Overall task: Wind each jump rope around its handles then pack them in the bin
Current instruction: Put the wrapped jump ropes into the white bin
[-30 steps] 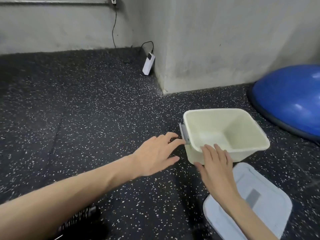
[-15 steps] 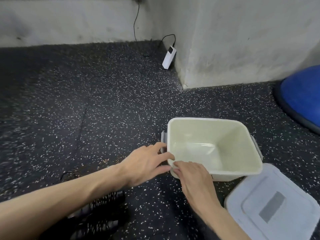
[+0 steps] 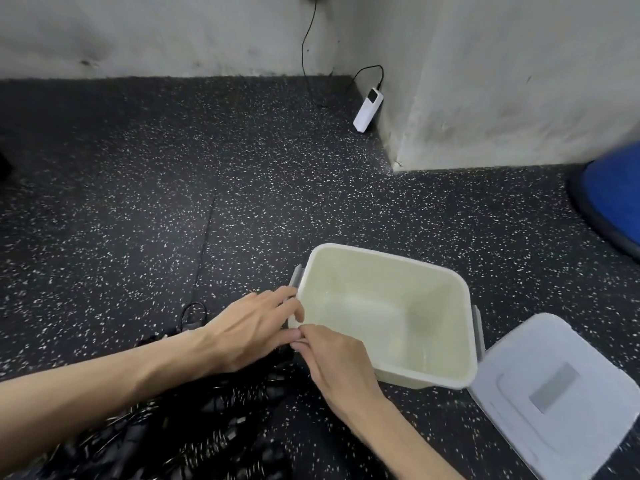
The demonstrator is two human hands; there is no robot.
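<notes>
Floor (image 3: pixel 242 220): dark speckled rubber, met by pale walls.
Bin (image 3: pixel 460 341): cream, open, set on the floor; lid (image 3: pixel 554 393) laid just beside it, at right.
Left hand (image 3: pixel 249 327): fingers curled over the bin's near-left rim.
Right hand (image 3: pixel 339 365): the same corner is pinched.
Jump ropes (image 3: pixel 180 438): a blurred dark tangle under the forearms.

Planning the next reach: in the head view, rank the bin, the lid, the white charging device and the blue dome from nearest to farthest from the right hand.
From the right hand:
1. bin, touching, at its near-left corner.
2. lid, on the floor to the right.
3. blue dome, far right.
4. white charging device, by the wall corner.
</notes>
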